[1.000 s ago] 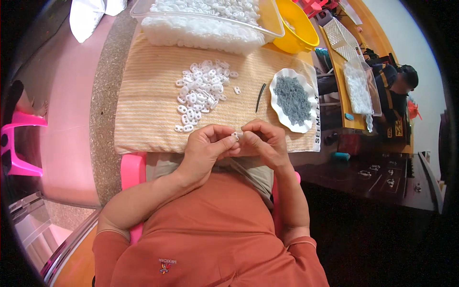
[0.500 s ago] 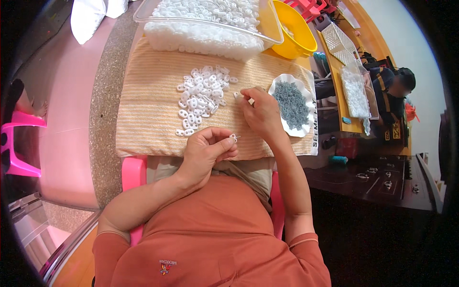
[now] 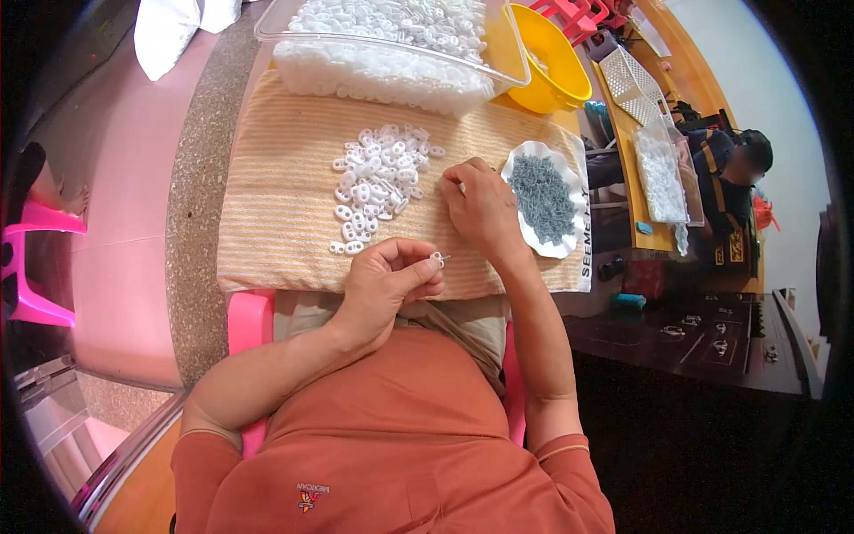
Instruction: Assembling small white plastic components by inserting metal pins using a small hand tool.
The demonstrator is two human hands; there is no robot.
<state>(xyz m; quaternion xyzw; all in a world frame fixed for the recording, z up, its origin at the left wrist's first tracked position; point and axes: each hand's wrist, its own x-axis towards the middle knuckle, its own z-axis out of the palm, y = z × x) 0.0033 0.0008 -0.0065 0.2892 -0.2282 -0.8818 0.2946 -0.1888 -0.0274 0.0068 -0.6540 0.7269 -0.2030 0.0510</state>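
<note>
My left hand [image 3: 384, 278] pinches a small white plastic piece with holes [image 3: 438, 257] between thumb and finger; a thin pin-like bit sticks out of it to the right. Fingers curled, my right hand [image 3: 485, 206] rests low over the towel, right of a loose pile of white two-holed oval plastic pieces [image 3: 381, 173]. What its fingertips hold, if anything, is hidden. Beside that hand, a white scalloped dish [image 3: 578, 218] carries a heap of small grey metal screw-like parts [image 3: 543, 198].
A striped beige towel [image 3: 276, 196] covers the table. At its far side stand a clear bin [image 3: 391, 80] full of white pieces and a yellow basin [image 3: 569, 87]. A person [image 3: 725, 178] sits at another table on the right, near a white perforated basket [image 3: 632, 80].
My right hand has shifted slightly left, and the single white piece at its fingertips no longer shows. The left hand keeps its pinch, with the white piece turned a little.
</note>
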